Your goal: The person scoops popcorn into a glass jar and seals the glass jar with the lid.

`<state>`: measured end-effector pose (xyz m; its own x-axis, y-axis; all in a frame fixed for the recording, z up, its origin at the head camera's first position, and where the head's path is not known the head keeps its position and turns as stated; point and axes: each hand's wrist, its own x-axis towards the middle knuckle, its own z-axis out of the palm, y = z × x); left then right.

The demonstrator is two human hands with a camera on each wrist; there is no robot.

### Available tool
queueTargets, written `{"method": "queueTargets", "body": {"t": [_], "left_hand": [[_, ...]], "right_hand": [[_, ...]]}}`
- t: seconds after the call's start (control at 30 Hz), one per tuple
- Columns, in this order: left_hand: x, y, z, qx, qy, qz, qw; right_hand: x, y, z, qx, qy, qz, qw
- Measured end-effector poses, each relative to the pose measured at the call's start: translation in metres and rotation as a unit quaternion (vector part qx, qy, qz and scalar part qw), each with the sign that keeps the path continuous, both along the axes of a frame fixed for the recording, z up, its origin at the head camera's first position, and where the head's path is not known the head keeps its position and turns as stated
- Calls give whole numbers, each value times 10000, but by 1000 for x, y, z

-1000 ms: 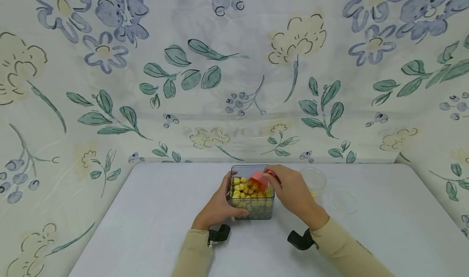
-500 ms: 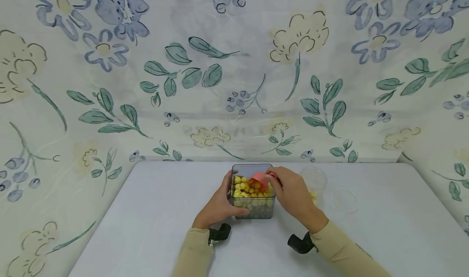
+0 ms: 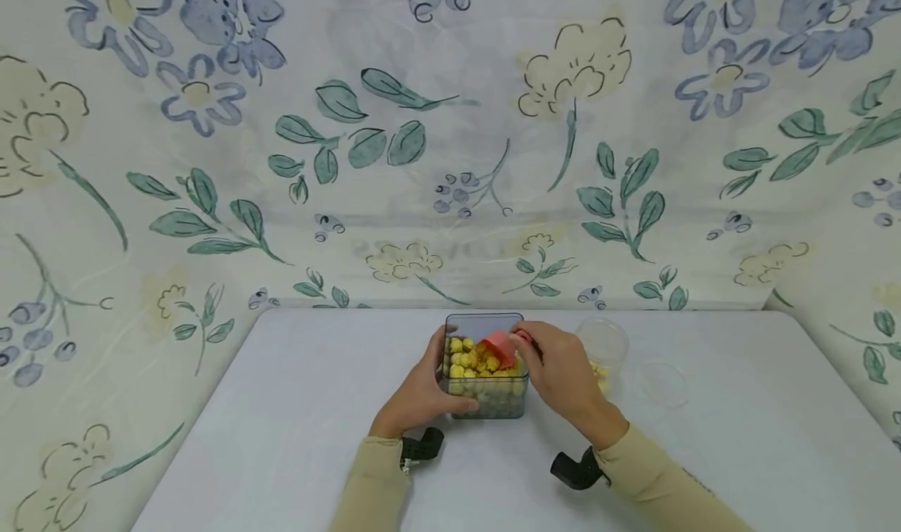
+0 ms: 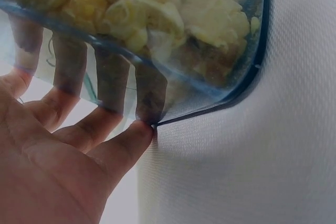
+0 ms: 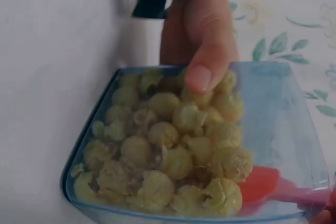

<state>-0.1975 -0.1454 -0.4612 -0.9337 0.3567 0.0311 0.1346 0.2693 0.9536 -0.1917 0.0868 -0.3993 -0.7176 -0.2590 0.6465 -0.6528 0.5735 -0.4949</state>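
A clear bluish rectangular container (image 3: 487, 404) stands on the table, filled with yellow popcorn (image 3: 461, 357). My left hand (image 3: 417, 399) grips its left side, thumb across the front wall. Through the transparent plastic in the left wrist view, the fingers (image 4: 110, 85) show against the far side of that wall. My right hand (image 3: 565, 373) pinches the handle of a red scoop (image 3: 501, 346) at the container's right rim. The scoop's bowl is inside, tilted among the popcorn; part of it shows through the plastic in the right wrist view.
Behind the right hand is a clear round tub (image 3: 605, 339) with some popcorn in it, partly hidden. A clear round lid (image 3: 663, 384) lies to its right on the white table (image 3: 317, 383). A floral cloth (image 3: 479, 227) hangs beyond the far edge.
The scoop has tilted slightly in my right hand, and its red bowl shows more plainly above the popcorn. My left hand keeps its grip on the container.
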Motion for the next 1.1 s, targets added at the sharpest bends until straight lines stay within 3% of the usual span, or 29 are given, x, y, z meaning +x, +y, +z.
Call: {"method": "queueTargets", "body": {"t": [0.23,0.4,0.53,0.87,1.1], "left_hand": [[0,0,0,-80,4,-13,10000],[-1,0,0,-63,-20,-8,10000],[-1,1,-1,-87,-72,-13,9999],[-1,1,-3,-54,-28,-48,10000],[0,1,1,-118,-3,19,9999]], "right_hand": [[2,5,6,-633,-501,-474,9956],[4,-1,6,-352,-553,-165,9977],[5,-5,5,-523,-601,-123,9967],[5,5,8,-981,-1617,-744,9791],[7,-6,11,-937,-1414,-461,9844]]}}
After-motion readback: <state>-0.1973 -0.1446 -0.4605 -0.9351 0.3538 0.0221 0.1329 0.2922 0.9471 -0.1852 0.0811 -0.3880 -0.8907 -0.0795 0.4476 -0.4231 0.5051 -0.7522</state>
